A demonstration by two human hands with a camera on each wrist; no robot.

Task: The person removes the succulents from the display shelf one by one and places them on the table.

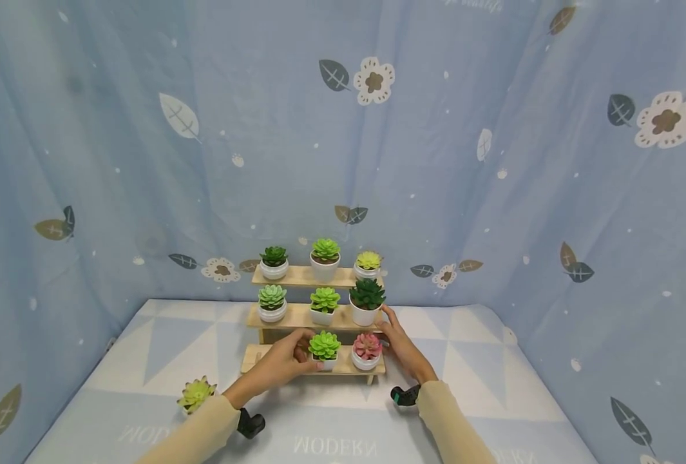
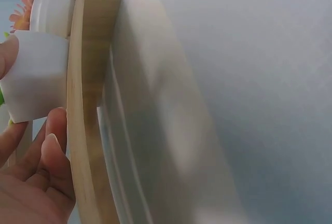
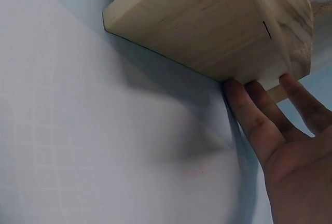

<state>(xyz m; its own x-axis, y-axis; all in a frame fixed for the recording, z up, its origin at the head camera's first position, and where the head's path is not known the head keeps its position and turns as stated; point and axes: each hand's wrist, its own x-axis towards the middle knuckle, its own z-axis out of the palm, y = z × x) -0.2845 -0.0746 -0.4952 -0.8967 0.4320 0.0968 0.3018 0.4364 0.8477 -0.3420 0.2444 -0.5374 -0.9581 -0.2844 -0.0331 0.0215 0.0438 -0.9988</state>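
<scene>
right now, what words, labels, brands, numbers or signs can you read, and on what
"MODERN", letters looking flipped, on the blue-and-white triangle-patterned tablecloth
"MOD" and "ERN", partly hidden repeats, same tablecloth
Faint print atop the blue floral fabric curtain: probably "beautiful", the rest too blurred to read

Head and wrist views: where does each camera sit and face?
Head: worn on head, facing forward and down at the wooden stand; left hand, right hand, sleeves show.
Left wrist: on that wrist, facing a white pot and the stand; left hand shows.
Right wrist: on that wrist, facing the stand; right hand shows.
Shared: both wrist views show the stand.
</scene>
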